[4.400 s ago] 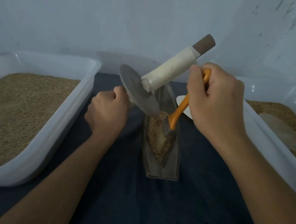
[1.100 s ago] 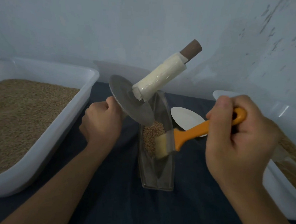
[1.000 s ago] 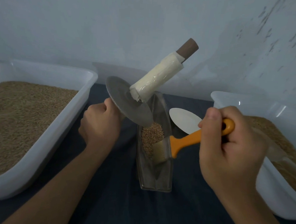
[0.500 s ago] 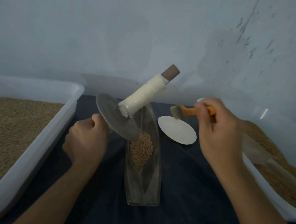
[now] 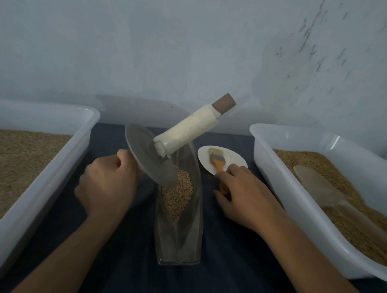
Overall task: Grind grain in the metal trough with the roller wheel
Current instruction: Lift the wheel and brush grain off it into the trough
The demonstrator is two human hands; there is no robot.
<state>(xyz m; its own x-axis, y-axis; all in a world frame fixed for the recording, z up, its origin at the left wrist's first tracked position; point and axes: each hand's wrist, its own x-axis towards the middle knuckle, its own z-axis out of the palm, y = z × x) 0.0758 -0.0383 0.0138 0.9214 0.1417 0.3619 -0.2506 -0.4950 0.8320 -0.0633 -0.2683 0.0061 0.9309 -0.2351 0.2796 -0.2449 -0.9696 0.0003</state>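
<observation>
— Where does the metal trough sit?

— At the lower centre of the frame, on the dark blue worktop, its long axis running away from the viewer. A heap of grain lies in its far half; the near half looks bare.

— And the roller wheel?

— Tilted. The grey disc leans to the upper left, its lower edge down in the trough at the grain. One handle, wrapped in cream tape with a brown end, points to the upper right. The left hand is on the other side of the disc, fingers curled into a fist. The handle it presumably grips is hidden behind the disc.

— What about the right hand?

— It rests low on the worktop, just right of the trough, palm down, over the orange handle of a brush. Whether the fingers clamp the handle or merely lie on it cannot be told. The bristle end lies on a small white plate beyond the hand.

— Anything else around?

— A white tub of grain at the left edge, and another white bin of grain at the right, with a pale translucent scoop lying in it. A pale wall fills the top.
</observation>
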